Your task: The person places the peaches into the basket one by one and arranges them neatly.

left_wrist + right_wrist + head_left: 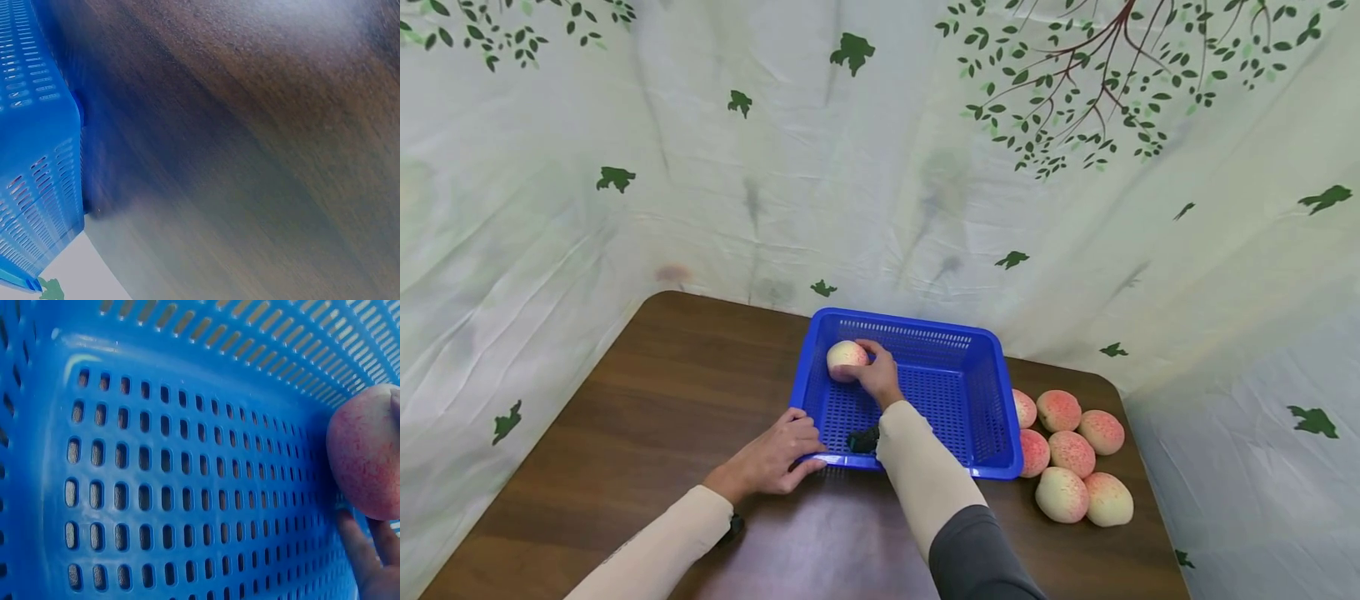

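Observation:
A blue plastic basket (925,323) with slotted walls and floor sits on the brown table. Inside it, toward the far left corner, my right hand (881,377) holds a pale, pink-speckled peach (844,357) between thumb and fingers. The right wrist view shows this peach (359,456) close to the basket's wall, with fingertips beneath it. At the near left corner, my left hand (781,454) grips the basket's rim, thumb along the front side and fingers at the left edge. Only the basket's outer wall (37,144) appears in the left wrist view, the hand being out of sight.
Several peaches (1072,452) lie grouped on the table right of the basket, some touching its side. The wooden table (685,392) extends to the left. A pale cloth (820,192) with leaf prints hangs behind and around the table.

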Demonstrator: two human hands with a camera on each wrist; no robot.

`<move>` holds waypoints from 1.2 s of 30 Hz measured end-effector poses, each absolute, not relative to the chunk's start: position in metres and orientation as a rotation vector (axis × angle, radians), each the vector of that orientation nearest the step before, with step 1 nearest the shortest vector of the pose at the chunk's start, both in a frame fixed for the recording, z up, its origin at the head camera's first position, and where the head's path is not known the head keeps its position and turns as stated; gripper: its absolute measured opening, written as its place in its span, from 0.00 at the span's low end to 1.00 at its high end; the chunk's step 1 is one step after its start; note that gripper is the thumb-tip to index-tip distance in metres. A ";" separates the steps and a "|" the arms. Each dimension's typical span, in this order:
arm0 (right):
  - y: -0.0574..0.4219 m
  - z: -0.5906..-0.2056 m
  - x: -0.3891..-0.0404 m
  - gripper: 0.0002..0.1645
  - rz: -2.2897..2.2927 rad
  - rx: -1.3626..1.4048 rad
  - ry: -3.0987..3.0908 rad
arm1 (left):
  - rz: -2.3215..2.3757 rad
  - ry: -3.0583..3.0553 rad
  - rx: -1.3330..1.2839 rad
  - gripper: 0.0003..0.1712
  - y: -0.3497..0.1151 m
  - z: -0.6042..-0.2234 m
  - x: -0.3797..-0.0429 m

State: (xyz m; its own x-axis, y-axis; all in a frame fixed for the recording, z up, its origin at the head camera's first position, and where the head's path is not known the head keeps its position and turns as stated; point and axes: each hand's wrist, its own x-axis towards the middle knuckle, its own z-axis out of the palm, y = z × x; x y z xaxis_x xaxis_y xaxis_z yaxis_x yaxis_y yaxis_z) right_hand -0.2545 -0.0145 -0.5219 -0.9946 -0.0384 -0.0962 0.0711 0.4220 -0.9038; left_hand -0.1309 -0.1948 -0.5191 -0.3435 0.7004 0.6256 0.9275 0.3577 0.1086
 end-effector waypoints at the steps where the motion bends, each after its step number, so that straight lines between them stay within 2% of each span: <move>1: -0.015 -0.522 -0.255 0.38 -1.638 0.035 2.568 | -0.630 -2.148 -1.415 0.22 -0.194 -0.519 -0.131; 9: -0.018 -0.525 -0.258 0.39 -1.623 0.062 2.569 | -0.640 -2.142 -1.424 0.23 -0.193 -0.520 -0.133; 17: -0.018 -0.522 -0.256 0.43 -1.574 0.072 2.508 | -0.636 -2.143 -1.428 0.13 -0.193 -0.518 -0.131; 26: 0.000 -0.511 -0.260 0.46 -1.570 0.031 2.433 | -0.628 -2.145 -1.420 0.23 -0.192 -0.518 -0.131; 29: 0.010 -0.504 -0.260 0.46 -1.581 0.027 2.426 | -0.626 -2.158 -1.414 0.23 -0.191 -0.518 -0.130; 36: 0.037 -0.483 -0.258 0.46 -1.612 -0.010 2.358 | -0.647 -2.167 -1.417 0.08 -0.192 -0.517 -0.131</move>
State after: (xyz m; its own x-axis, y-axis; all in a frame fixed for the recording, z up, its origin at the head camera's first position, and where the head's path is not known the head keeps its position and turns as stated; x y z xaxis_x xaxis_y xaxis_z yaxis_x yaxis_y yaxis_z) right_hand -0.2579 0.0365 -0.4831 -0.9596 -0.1641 -0.2286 0.1533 0.3761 -0.9138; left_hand -0.1308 -0.1924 -0.5173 -0.3572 0.7044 0.6134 0.9254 0.3559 0.1302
